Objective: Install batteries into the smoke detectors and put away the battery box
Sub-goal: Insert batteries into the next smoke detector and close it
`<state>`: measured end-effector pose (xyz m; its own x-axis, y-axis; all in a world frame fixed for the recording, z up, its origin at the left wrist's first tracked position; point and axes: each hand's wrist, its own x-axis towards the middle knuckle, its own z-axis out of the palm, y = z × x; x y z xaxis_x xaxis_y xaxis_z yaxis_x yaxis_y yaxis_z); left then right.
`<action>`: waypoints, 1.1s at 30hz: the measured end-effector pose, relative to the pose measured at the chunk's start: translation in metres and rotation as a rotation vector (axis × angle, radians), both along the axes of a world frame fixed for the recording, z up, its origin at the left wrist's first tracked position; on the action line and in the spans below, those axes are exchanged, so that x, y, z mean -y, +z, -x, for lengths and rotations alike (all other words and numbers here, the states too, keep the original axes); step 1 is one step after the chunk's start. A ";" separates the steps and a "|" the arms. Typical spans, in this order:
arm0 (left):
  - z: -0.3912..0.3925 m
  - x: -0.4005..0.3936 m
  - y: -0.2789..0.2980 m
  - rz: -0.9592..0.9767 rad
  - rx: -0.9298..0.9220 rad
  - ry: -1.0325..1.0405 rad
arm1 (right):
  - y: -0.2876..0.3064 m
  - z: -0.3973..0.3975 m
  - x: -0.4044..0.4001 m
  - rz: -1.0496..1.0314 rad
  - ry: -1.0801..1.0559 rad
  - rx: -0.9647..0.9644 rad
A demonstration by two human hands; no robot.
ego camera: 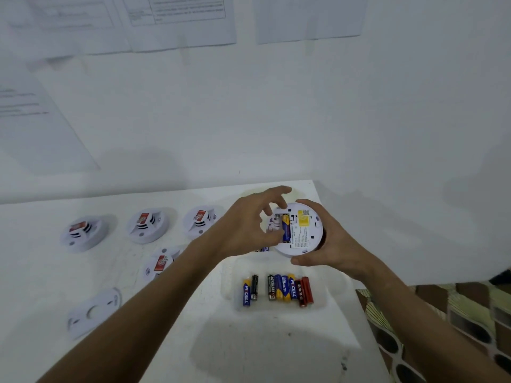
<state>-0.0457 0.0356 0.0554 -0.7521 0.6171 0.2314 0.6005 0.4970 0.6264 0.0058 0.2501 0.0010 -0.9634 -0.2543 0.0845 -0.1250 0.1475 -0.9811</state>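
My right hand [329, 244] grips a round white smoke detector [304, 233], held back side up above the table. A blue and yellow battery [286, 227] lies in its compartment. My left hand [249, 228] hovers at the detector's left side with curled fingers, and its thumb presses the battery's lower end. Below the hands lies a clear plastic battery box [334, 294] holding several batteries [279, 290] in blue, black and red. Whether the left hand grips the battery I cannot tell for sure.
Several white smoke detectors with red labels sit on the white table: three in a row [146, 225] at the left and one [159, 265] nearer. A detached round cover plate [92, 313] lies front left. The table edge [367, 322] and a patterned floor are right.
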 end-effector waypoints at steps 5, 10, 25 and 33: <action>0.001 0.011 -0.005 -0.003 -0.043 0.028 | 0.002 -0.002 0.009 0.009 -0.009 -0.017; 0.000 0.018 -0.007 -0.015 0.008 0.035 | 0.007 -0.002 0.018 0.006 -0.011 -0.026; -0.014 0.017 -0.012 -0.073 0.039 0.058 | 0.004 -0.007 0.022 -0.012 -0.020 -0.018; -0.021 0.019 -0.012 -0.063 0.057 0.081 | 0.002 -0.011 0.026 -0.037 -0.038 -0.021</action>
